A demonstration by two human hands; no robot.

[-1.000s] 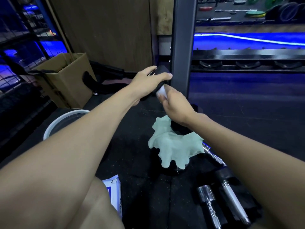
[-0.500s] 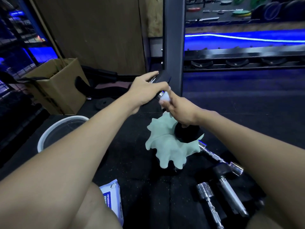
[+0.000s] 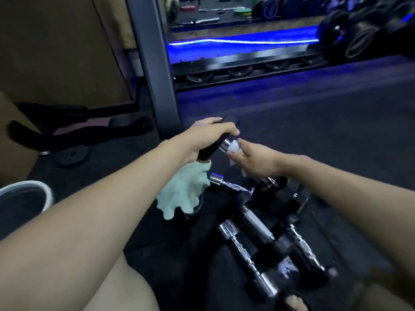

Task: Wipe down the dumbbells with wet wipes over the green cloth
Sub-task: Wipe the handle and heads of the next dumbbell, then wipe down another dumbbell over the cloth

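Nearest, at five o'clock on the dark floor (image 3: 336, 131), several chrome-handled dumbbells (image 3: 258, 230) lie in a loose heap. Just beyond them, toward the centre, the green cloth (image 3: 179, 194) hangs crumpled below the left hand (image 3: 208, 138). That hand is curled around the black end of a raised dumbbell (image 3: 213, 147), whose chrome collar juts out of the grip toward four o'clock. The right hand (image 3: 253, 162) pinches a white wet wipe (image 3: 234, 145) against that collar, directly right of the left-hand grasp. At nine o'clock sits a white-rimmed bucket (image 3: 48, 194). Farther off at twelve stands a grey upright post (image 3: 155, 70), with a blue-lit rack (image 3: 247, 63) behind it.
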